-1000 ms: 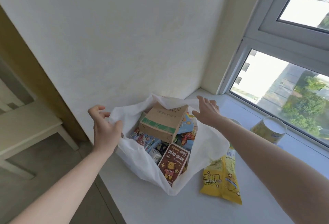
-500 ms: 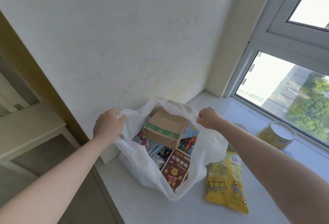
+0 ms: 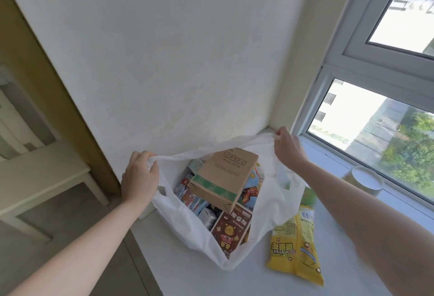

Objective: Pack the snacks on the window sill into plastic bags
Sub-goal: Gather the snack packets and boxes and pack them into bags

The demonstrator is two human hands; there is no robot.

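We see bright daylight coming in through the window (image 3: 375,135) on the right, where the buildings outside are blown out to near white. The white wall (image 3: 176,48) is evenly lit, and the plastic bag (image 3: 185,225) glares so that its folds barely show. Shadows on the window sill (image 3: 192,277) are soft and faint. The room at the left edge is dimmer and murky. We notice wide-angle bending of the window frame and a slight softness throughout; the small print on the brown carton (image 3: 225,178) is unreadable.

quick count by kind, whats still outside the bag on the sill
yellow snack packet: 1
white-lidded tub: 1
green container, half hidden behind the plastic bag: 1
total: 3
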